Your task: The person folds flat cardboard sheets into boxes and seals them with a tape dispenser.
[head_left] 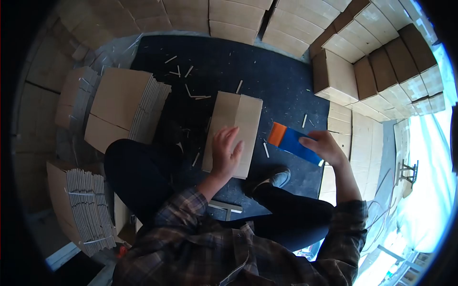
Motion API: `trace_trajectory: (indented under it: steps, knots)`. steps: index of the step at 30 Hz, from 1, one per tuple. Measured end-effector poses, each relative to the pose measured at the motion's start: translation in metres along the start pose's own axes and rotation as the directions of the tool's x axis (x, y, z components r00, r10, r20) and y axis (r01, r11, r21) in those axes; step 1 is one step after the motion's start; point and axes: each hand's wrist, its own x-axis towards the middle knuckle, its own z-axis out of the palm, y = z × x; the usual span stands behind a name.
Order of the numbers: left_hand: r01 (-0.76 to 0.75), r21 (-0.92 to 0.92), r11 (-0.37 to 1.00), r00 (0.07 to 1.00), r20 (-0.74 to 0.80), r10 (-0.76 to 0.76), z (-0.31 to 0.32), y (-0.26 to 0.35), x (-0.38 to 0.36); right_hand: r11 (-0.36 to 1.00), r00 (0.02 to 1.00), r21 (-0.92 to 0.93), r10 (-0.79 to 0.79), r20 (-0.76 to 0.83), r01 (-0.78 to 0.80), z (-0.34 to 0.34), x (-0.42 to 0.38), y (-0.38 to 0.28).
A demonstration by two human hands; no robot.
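Note:
A closed cardboard box (248,114) lies on the dark floor mat in front of me, a seam running along its top. Over its lower left part is my left hand (226,151), fingers apart and holding nothing; whether it touches the cardboard I cannot tell. My right hand (325,147), to the right of the box, grips a flat blue tool with an orange end (291,140). The orange end points left toward the box, a short gap away from it.
Bundles of flattened cardboard (119,97) stand at the left, one strapped stack (88,205) nearer me. Cardboard boxes (338,74) line the back and right. Cardboard strips (266,149) are scattered on the dark mat (286,76). My shoe (280,177) is below the box.

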Motion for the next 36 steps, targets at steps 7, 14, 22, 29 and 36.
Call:
trace_trajectory:
  steps: [7, 14, 22, 29, 36]
  knots:
    - [0.692, -0.661, 0.291, 0.721, 0.61, -0.329, -0.058, 0.059, -0.022, 0.959, 0.988, 0.246, -0.149, 0.025, 0.139, 0.032, -0.069, -0.032]
    - [0.708, -0.706, 0.003, 0.668, 0.668, -0.328, -0.077, 0.05, -0.039, 0.934, 0.975, 0.316, -0.203, 0.093, 0.165, 0.07, -0.071, -0.042]
    - [0.668, -0.744, -0.022, 0.612, 0.565, -0.554, -0.05, 0.016, -0.038, 0.969, 0.969, 0.181, -0.196, 0.152, 0.167, 0.089, -0.053, -0.06]
    - [0.463, -0.81, 0.359, 0.657, 0.042, -0.753, -0.076, -0.046, -0.023, 0.994, 0.976, -0.097, -0.033, 0.214, 0.055, 0.088, -0.042, -0.097]
    - [0.574, -0.665, 0.477, 0.602, -0.052, -0.796, -0.065, -0.09, -0.023, 0.966, 0.973, -0.252, 0.11, 0.201, -0.057, 0.086, -0.025, -0.11]
